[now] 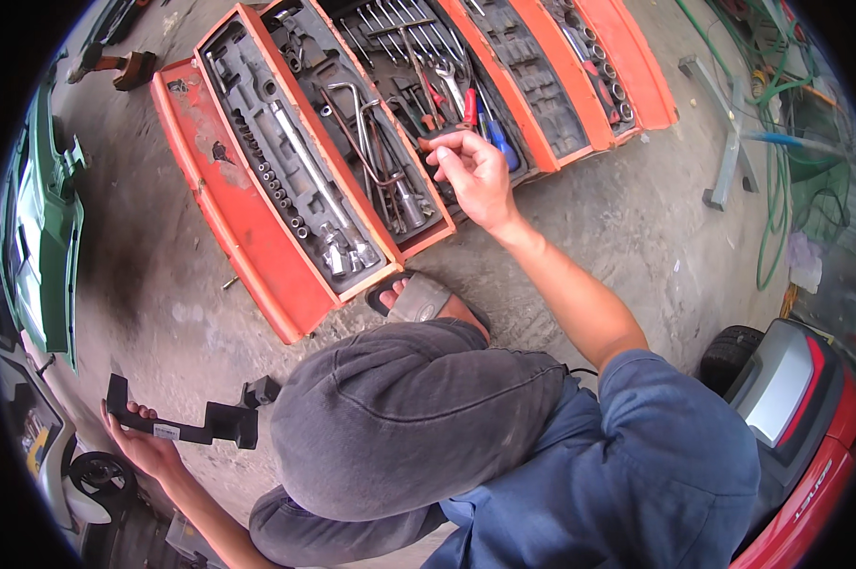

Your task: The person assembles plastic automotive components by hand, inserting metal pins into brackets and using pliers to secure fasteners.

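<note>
At the lower left, my left hand [148,446] is closed around a black plastic bracket [186,431] with a stepped, angular shape and a small white label. My right hand [475,175] reaches over the open red toolbox [248,256], its fingers bent inward and the thumb close to the index finger. Whatever may be between those fingertips cannot be made out. Just beyond them in the middle tray lie a red-handled tool [470,107], blue-handled screwdrivers [497,137] and several wrenches [409,33]. Nearer left are bent metal rods [362,123] and a row of sockets [276,190].
Beside my knee a small black part [260,392] rests on the concrete floor. A cordless drill [115,68] lies at the far left, near a green panel [49,218]. To the right are a metal stand [727,142], a green hose [777,209] and a red vehicle [807,503].
</note>
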Available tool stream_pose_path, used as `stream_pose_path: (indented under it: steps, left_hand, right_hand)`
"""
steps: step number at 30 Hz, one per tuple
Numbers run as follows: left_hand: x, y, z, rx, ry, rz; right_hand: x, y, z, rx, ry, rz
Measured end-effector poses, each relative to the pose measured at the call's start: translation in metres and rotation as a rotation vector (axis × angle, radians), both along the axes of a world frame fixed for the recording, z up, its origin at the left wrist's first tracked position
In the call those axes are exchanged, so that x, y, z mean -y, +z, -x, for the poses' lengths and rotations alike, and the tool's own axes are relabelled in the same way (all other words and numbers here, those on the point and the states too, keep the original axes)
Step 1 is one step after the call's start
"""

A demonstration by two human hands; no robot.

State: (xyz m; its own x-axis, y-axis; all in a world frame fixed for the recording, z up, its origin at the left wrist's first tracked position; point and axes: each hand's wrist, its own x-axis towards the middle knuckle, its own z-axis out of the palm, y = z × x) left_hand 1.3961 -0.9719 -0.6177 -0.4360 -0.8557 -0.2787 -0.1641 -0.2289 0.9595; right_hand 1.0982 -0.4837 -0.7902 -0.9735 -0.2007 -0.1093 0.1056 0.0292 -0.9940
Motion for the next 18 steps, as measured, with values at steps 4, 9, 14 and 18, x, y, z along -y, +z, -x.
stream_pose_path:
  steps: [4, 9, 14, 18]
  left_hand:
    - [-0.002, -0.003, 0.002, 0.004, 0.01, -0.027]
    - [0.003, -0.009, -0.002, -0.005, -0.014, -0.053]
    - [0.001, -0.024, 0.003, 0.035, -0.028, -0.058]
    - [0.006, -0.041, -0.003, 0.096, -0.041, -0.041]
  right_hand:
    - [0.005, 0.003, 0.001, 0.011, 0.035, -0.009]
    - [0.018, 0.018, -0.011, -0.005, 0.02, -0.044]
    - [0.051, 0.052, -0.037, -0.302, 0.058, -0.042]
    - [0.091, 0.069, -0.048, -0.46, 0.176, 0.02]
